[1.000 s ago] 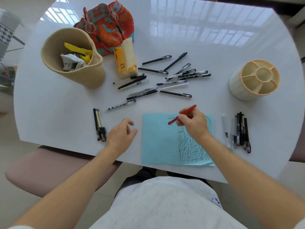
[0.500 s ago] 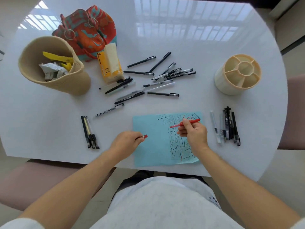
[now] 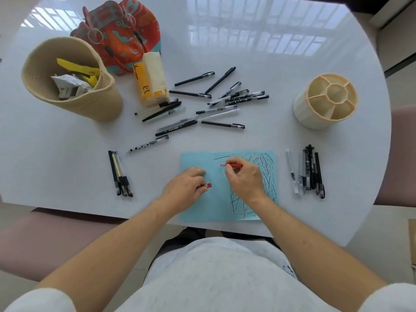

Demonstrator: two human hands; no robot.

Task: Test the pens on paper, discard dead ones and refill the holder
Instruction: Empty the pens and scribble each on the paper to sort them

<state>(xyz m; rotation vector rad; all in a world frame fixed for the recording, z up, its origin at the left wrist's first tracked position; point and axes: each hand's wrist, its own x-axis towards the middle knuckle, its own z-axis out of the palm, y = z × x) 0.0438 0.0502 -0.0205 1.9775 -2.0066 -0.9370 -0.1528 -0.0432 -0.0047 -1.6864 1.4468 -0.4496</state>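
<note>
Head view: since earlier frame, red pen (image 3: 234,165) swung round, tip now leftward over blue paper (image 3: 202,206). Right hand (image 3: 245,179) pinches barrel; left hand (image 3: 185,188) grips red cap (image 3: 209,185). Recap: align tip with cap, push straight.

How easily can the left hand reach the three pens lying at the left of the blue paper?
Probably yes: the table between left hand and three pens is bare, but it holds the red cap.

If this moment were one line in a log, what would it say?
step: testing red pen | right hand: holds pen over blue paper | left hand: holds red cap | holder: empty
</note>
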